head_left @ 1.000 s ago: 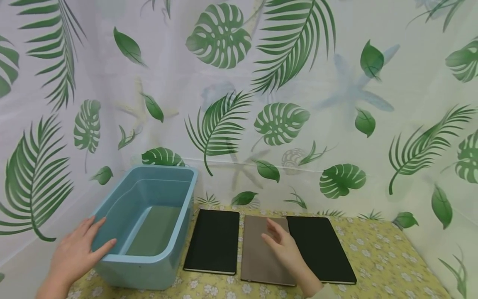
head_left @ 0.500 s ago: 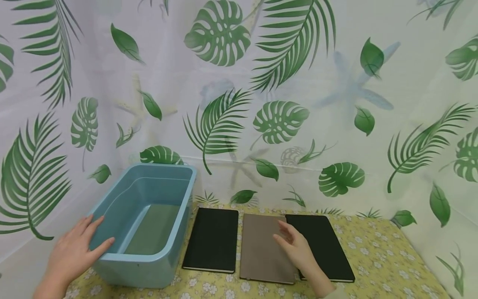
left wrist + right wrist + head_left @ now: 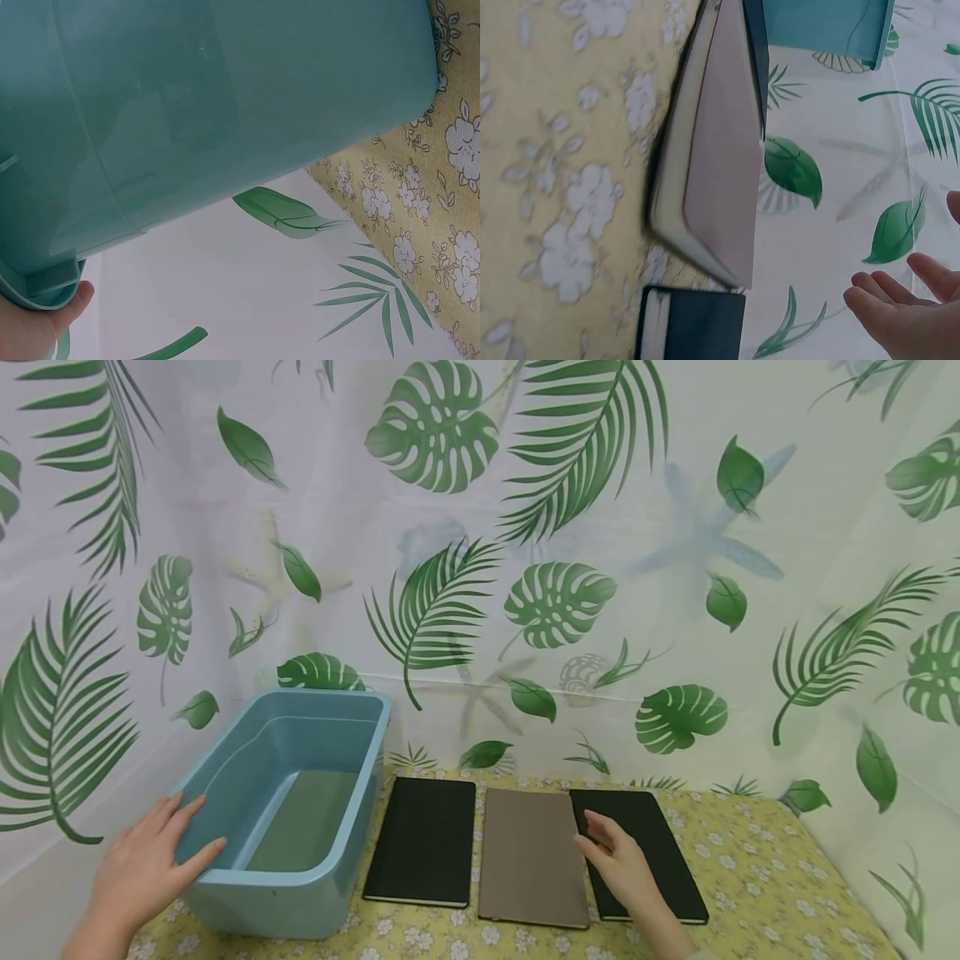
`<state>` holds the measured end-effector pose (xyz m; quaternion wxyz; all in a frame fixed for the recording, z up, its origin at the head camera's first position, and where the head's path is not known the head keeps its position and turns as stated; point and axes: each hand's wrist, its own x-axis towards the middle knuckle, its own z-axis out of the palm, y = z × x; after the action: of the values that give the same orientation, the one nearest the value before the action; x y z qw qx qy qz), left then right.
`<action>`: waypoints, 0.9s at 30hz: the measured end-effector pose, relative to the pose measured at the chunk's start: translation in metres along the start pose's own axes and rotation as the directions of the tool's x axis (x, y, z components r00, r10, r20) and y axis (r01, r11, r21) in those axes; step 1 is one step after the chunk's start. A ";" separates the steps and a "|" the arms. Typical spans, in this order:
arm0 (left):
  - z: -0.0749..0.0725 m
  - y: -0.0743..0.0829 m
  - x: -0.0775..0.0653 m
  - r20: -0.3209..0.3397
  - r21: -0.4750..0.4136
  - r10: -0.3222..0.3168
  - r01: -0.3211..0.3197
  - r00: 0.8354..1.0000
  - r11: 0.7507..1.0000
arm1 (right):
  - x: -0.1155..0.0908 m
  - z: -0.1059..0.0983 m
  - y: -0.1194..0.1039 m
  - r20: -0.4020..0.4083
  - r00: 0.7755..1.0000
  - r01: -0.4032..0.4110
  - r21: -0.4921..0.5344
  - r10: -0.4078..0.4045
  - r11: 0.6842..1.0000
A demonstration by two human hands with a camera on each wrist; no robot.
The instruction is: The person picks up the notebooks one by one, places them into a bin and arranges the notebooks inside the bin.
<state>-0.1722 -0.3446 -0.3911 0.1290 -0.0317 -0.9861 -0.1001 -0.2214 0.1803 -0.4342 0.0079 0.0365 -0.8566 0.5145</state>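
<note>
In the head view a blue plastic tub (image 3: 330,906) stands at the left, its inside visible down to the floor. My left hand (image 3: 146,864) rests on its near left corner, fingers and thumb spread over the rim; the left wrist view shows a fingertip (image 3: 84,292) at the rim. To the right lie a black notebook (image 3: 423,839), a brown notebook (image 3: 532,860) and a second black notebook (image 3: 667,852), side by side. Over the second black one hovers my right hand (image 3: 622,864), fingers loosely bent and holding nothing. In the right wrist view this hand (image 3: 911,307) appears apart from the notebooks.
A yellow flowered cloth (image 3: 780,877) covers the table. Behind and at the sides hangs a white curtain (image 3: 585,727) printed with green leaves, close to the tub's far end. The cloth's right edge slants beside the curtain.
My right hand has moved right, from above the brown notebook to above the right-hand black one. My left hand stays on the tub's rim. The head view has shifted slightly.
</note>
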 end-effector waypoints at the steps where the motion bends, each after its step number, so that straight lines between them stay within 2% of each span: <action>1: 0.000 0.000 0.000 0.006 -0.001 -0.002 0.002 1.000 1.000 | -0.001 -0.002 0.002 -0.002 1.000 -0.009 -0.004 0.009 1.000; 5: 0.001 0.001 -0.001 0.020 -0.005 -0.007 0.007 1.000 1.000 | -0.004 -0.010 0.009 -0.006 0.999 -0.039 -0.017 0.039 0.999; 15: 0.002 -0.003 -0.003 -0.020 0.001 0.008 -0.008 1.000 1.000 | -0.008 -0.018 0.022 -0.034 0.993 -0.114 -0.038 0.113 0.993; 22: -0.001 -0.001 -0.002 0.001 -0.004 0.000 0.000 1.000 1.000 | -0.009 -0.020 0.029 -0.064 0.991 -0.120 -0.060 0.116 0.991; 27: -0.001 0.001 -0.001 -0.006 -0.006 0.001 -0.001 1.000 1.000 | -0.009 -0.023 0.031 -0.073 0.992 -0.113 -0.089 0.107 0.990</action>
<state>-0.1707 -0.3440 -0.3905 0.1319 -0.0322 -0.9854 -0.1030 -0.2149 0.2159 -0.4514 0.0103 -0.0287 -0.8796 0.4748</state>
